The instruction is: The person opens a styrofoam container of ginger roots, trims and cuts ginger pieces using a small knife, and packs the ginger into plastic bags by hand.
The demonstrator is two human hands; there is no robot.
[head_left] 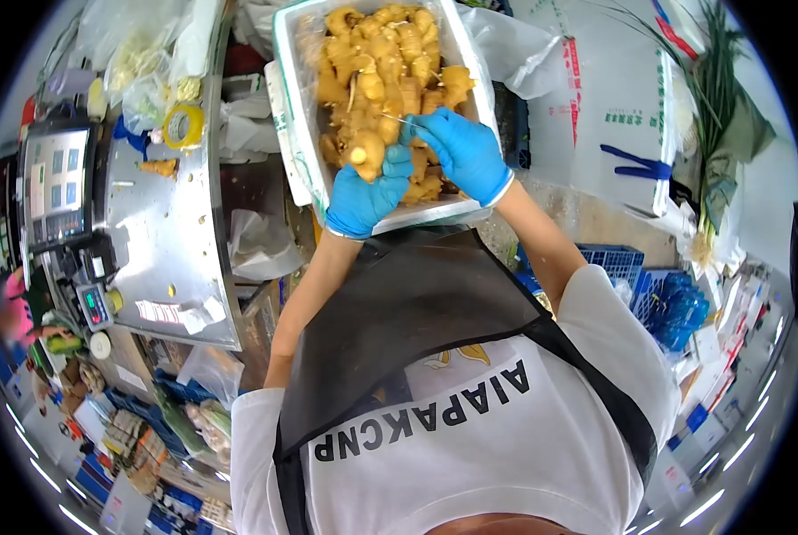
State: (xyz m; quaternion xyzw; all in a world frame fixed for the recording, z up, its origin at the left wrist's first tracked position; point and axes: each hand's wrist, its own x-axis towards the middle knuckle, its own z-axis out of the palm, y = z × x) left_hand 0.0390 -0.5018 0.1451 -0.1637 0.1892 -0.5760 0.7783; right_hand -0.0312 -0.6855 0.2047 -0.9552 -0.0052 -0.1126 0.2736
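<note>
A white foam box full of yellow-brown ginger stands in front of me. Over its near side my left hand, in a blue glove, is closed around a knobbly piece of ginger with a pale cut-looking end. My right hand, gloved the same, pinches a thin metal tool whose narrow tip points left above the ginger. Its handle is hidden in the fingers, so I cannot tell its exact kind.
To the left is a metal counter with yellow tape, a small ginger piece and a screen. Green onions and a white foam box stand right. Blue crates sit behind my right arm.
</note>
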